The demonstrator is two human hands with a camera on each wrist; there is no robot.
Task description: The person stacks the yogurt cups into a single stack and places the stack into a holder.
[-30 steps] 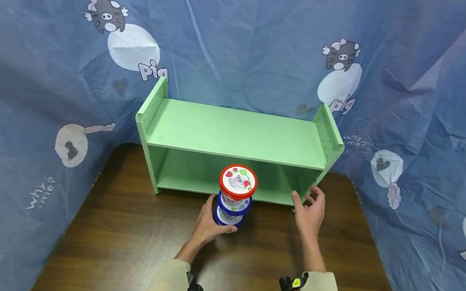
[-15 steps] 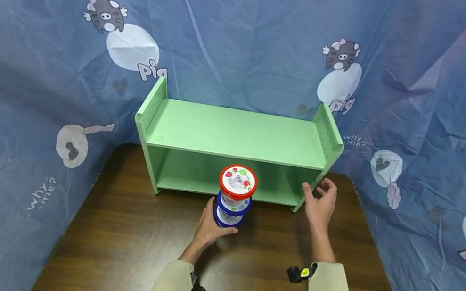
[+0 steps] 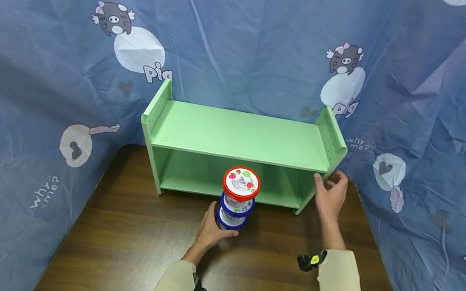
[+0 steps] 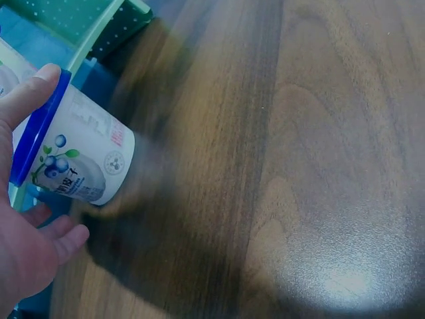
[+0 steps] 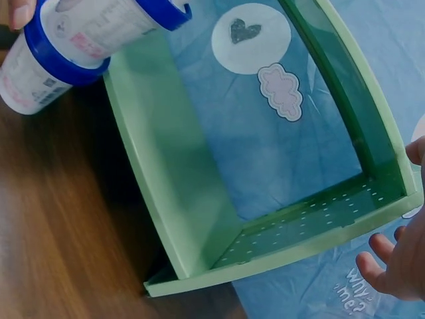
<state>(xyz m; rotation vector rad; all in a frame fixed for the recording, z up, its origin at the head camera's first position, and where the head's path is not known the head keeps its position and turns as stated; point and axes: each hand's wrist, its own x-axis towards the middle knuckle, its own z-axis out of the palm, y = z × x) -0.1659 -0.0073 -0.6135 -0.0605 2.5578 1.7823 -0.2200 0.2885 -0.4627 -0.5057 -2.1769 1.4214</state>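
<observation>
Tubs [image 3: 238,203], stacked, gripped in left hand [image 3: 208,232] midway between desk's [image 3: 128,248] side edges; held right hand [image 3: 332,197] wide beside shelf [image 3: 242,135] near far right corner. Apparently steadied them; next likely called for balance.

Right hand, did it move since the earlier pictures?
Yes: in the head view, the right hand moved right and up the picture, judged against the green shelf.

3 tubs [image 3: 237,203] in a stack before the shelf [image 3: 240,134], shelf on the table [image 3: 267,263], cloth [image 3: 251,48] behind
</observation>
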